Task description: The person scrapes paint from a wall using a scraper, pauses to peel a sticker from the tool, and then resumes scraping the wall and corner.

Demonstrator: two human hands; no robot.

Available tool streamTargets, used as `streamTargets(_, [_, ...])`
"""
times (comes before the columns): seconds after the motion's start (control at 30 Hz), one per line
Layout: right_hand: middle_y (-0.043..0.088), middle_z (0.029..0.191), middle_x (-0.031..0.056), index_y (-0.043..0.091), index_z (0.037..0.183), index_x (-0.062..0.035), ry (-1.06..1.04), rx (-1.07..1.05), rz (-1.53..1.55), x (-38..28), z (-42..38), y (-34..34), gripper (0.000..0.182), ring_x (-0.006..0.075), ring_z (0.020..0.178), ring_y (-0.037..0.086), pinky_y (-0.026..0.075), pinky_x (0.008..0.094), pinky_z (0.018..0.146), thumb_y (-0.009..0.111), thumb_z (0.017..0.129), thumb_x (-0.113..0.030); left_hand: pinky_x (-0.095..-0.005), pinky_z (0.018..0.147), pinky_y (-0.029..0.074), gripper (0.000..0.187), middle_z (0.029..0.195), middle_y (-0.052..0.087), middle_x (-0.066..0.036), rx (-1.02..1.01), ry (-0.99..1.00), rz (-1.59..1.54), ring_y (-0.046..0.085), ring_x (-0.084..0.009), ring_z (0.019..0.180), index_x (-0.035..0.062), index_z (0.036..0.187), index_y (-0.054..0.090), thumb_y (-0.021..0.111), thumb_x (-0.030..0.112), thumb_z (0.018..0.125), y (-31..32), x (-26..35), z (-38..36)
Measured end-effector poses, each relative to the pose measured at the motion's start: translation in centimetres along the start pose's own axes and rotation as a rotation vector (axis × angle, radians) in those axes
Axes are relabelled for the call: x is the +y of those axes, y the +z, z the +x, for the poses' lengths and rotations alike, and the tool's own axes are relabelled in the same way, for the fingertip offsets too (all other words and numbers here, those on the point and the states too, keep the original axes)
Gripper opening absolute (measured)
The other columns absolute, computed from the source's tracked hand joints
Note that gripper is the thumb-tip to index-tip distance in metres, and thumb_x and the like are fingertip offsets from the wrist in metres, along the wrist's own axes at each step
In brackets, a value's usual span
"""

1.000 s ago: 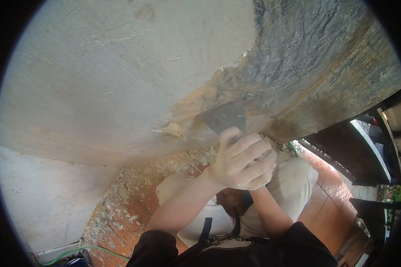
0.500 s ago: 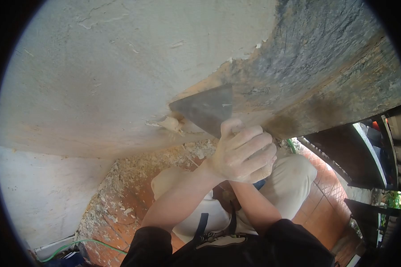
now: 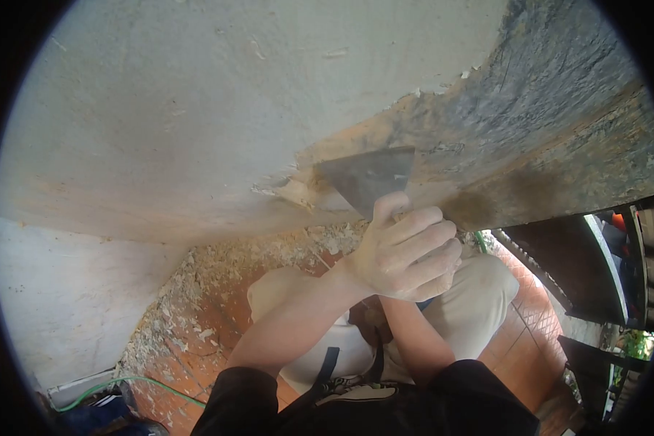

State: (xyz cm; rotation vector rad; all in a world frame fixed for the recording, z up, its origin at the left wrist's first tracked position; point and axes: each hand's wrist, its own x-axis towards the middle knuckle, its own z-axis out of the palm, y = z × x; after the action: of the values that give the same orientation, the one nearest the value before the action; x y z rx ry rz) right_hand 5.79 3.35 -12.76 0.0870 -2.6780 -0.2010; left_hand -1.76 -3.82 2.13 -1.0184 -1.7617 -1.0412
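A wide, triangular metal scraper (image 3: 370, 178) lies against the curved surface overhead, near the ragged edge of its pale coating (image 3: 218, 109). My left hand (image 3: 410, 251) is closed around the scraper's handle, thumb uppermost, and is dusted with pale powder. My right forearm (image 3: 418, 330) rises to the same spot. The right hand itself is hidden behind the left, so its fingers do not show. Just left of the blade, a peeled flake (image 3: 296, 192) hangs from the coating. Right of that edge, the bared surface (image 3: 530, 94) is dark, rough and brownish.
Pale scrapings (image 3: 171, 309) litter the orange tiled floor (image 3: 519, 349) beneath the surface. A green hose or cable (image 3: 145, 379) runs along the lower left, beside a white wall (image 3: 73, 298). Dark slatted furniture (image 3: 570, 261) stands at the right. My bent knees (image 3: 479, 291) are close under my hands.
The view has shifted, so the surface appears farther right. The scraper has drawn back slightly to the right of the coating's edge, and more of the loosened flake shows.
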Motion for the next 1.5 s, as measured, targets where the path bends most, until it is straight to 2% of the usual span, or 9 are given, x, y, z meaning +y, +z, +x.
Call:
streamTargets(0.53, [0.06,0.077,0.005,0.058,0.089,-0.0038,0.141,0.143,0.114,-0.6,0.8,0.2,0.011,0.0126,0.069,0.055,0.043,0.0279,0.061,0.055,0.09,-0.015,-0.0383,0.078,0.035,0.018,0.087,0.061,-0.004,-0.039,-0.041,0.079,0.059,-0.02,0.082,0.0085,0.078,0.065,0.069,0.016,0.062,0.3,-0.4,-0.3])
streamTargets(0.67, [0.06,0.075,0.0056,0.058,0.087,-0.0028,0.179,0.229,0.127,-0.6,4.4,-0.9,0.011,0.0132,0.067,0.055,0.043,0.0285,0.06,0.057,0.089,-0.014,-0.042,0.078,0.048,0.014,0.075,0.064,-0.008,-0.102,0.014,-0.046,0.064,-0.0243,0.076,0.0034,0.068,0.066,0.067,0.014,0.06,0.9,-3.1,-0.7])
streamTargets(0.73, [0.061,0.076,0.005,0.058,0.085,-0.0006,0.66,0.193,1.307,-0.5,5.9,-4.9,0.014,0.0138,0.066,0.053,0.042,0.0298,0.059,0.058,0.09,-0.014,-0.0425,0.079,0.051,0.013,0.074,0.065,-0.009,-0.1,0.05,-0.02,0.065,-0.0262,0.078,0.002,0.066,0.065,0.067,0.013,0.06,0.3,-2.9,0.1])
streamTargets(0.77, [0.055,0.11,0.0178,0.048,0.118,0.003,0.725,-0.082,1.464,0.1,4.4,-4.1,0.034,0.0312,0.099,0.055,0.045,0.0383,0.079,0.059,0.091,-0.015,-0.0429,0.08,0.054,0.013,0.073,0.065,-0.011,-0.104,0.115,0.01,0.067,-0.028,0.079,0.0005,0.064,0.064,0.067,0.012,0.059,-0.1,-3.0,0.9])
streamTargets(0.87, [0.055,0.108,0.0193,0.051,0.114,0.0039,0.926,-0.263,1.745,-0.5,1.6,-1.6,0.034,0.0328,0.098,0.056,0.046,0.0386,0.078,0.062,0.083,-0.006,-0.0433,0.084,0.054,0.014,0.073,0.065,-0.012,-0.198,0.077,-0.025,0.067,-0.0279,0.08,-0.0001,0.062,0.064,0.068,0.013,0.061,0.6,-3.8,0.0])
streamTargets(0.9, [0.056,0.105,0.0198,0.053,0.113,0.0042,1.361,-0.421,2.057,-0.1,2.6,-2.4,0.042,0.0346,0.097,0.056,0.046,0.0395,0.077,0.063,0.072,0.003,-0.0433,0.084,0.054,0.014,0.073,0.065,-0.012,-0.19,0.086,-0.022,0.067,-0.0279,0.08,-0.0001,0.062,0.064,0.068,0.013,0.061,0.8,-3.9,0.2])
streamTargets(1.13, [0.057,0.095,0.0126,0.055,0.106,0.0002,0.808,-0.232,1.877,-0.5,2.3,-0.6,0.036,0.0287,0.08,0.057,0.048,0.035,0.065,0.064,0.071,0.004,-0.0414,0.095,0.051,0.02,0.065,0.061,-0.008,-0.406,0.07,-0.046,0.065,-0.0248,0.073,0.0033,0.057,0.061,0.071,0.017,0.068,0.6,-4.2,0.3])
streamTargets(1.23, [0.056,0.077,0.0059,0.057,0.095,-0.0027,1.137,-0.2,2.279,0.3,4.3,-4.4,0.012,0.0158,0.061,0.054,0.041,0.0264,0.047,0.063,0.084,-0.005,-0.0392,0.101,0.047,0.023,0.061,0.058,-0.006,-0.496,0.106,0.034,0.063,-0.0231,0.072,0.0052,0.056,0.061,0.071,0.019,0.071,0.7,-4.1,1.5])
streamTargets(1.5, [0.049,0.059,0.0024,0.056,0.081,-0.0037,0.938,-0.264,2.174,0.0,3.0,-1.8,0.021,0.0084,0.045,0.043,0.031,0.021,0.039,0.058,0.095,-0.019,-0.0354,0.096,0.048,0.023,0.063,0.057,-0.005,-0.64,0.278,0.208,0.06,-0.0208,0.076,0.006,0.057,0.062,0.068,0.016,0.076,0.6,-4.8,0.4])
